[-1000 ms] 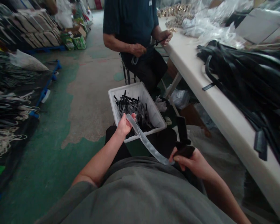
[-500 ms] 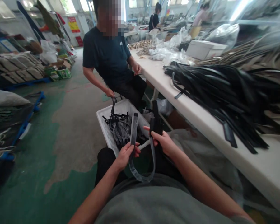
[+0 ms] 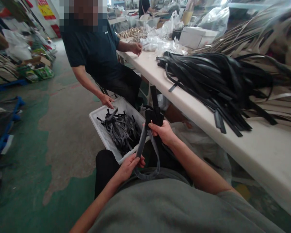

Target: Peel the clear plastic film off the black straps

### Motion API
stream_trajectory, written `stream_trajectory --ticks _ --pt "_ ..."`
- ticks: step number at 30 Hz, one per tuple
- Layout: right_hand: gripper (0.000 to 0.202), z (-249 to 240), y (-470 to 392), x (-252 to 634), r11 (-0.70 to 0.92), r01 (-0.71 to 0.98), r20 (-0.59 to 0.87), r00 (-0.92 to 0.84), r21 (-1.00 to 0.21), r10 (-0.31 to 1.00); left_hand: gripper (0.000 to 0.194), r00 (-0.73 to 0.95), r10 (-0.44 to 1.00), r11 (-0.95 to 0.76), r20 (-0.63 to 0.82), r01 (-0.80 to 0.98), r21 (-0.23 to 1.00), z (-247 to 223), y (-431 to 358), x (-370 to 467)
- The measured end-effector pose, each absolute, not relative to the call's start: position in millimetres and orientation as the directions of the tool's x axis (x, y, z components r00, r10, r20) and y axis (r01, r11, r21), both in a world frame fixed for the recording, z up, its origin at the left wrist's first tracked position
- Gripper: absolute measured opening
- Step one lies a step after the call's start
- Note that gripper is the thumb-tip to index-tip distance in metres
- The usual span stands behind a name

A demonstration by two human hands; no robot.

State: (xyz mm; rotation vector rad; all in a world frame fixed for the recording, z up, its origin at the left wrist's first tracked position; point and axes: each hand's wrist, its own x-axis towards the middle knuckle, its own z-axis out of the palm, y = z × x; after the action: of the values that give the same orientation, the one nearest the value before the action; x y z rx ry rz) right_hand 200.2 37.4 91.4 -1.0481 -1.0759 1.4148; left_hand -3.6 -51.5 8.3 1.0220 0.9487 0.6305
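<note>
Near the bin (image 3: 96,114), left fingers (image 3: 135,157) pinch the looped strap (image 3: 142,142); right fingers (image 3: 153,125) grip it together with black pieces (image 3: 150,116). A slackened right grip, I judge, could spill them.

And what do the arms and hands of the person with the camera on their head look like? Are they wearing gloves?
No gloves! The left hand and right hand are bare, with no watch or bracelet showing on either wrist. The forearms are uncovered too. The right sleeve is short and grey-green, like the shirt.
</note>
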Motion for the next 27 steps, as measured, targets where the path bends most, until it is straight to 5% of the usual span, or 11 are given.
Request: stream_trajectory --ticks 8,14,17,21,27 --pt "0.029 104.5 27.3 203.2 -0.039 -0.225 -0.036 -0.018 -0.974 0.999 0.027 0.537 0.796 0.179 -0.280 0.233 0.956 -4.2 -52.2 -14.6" --pt "0.029 95.9 19.3 183.5 -0.064 -0.145 -0.043 -0.145 -0.987 0.989 0.046 0.435 0.896 0.160 -0.082 -0.146 0.976 32.9 -17.1 8.7" --pt "0.032 89.5 17.8 178.4 -0.090 -0.068 -0.077 -0.178 -0.994 0.981 0.044 0.360 0.928 0.187 -0.094 -0.234 0.954 44.6 -4.2 21.4" --pt "0.032 83.5 17.3 181.3 -0.156 -0.032 -0.145 -0.227 -0.987 0.963 0.031 0.306 0.931 0.256 -0.199 -0.159 0.953 43.2 -2.3 26.5" --pt "0.031 83.2 18.4 187.2 -0.163 -0.157 -0.156 -0.058 -0.974 0.986 0.020 0.392 0.914 0.087 -0.107 0.068 0.994 38.7 -14.8 28.4"
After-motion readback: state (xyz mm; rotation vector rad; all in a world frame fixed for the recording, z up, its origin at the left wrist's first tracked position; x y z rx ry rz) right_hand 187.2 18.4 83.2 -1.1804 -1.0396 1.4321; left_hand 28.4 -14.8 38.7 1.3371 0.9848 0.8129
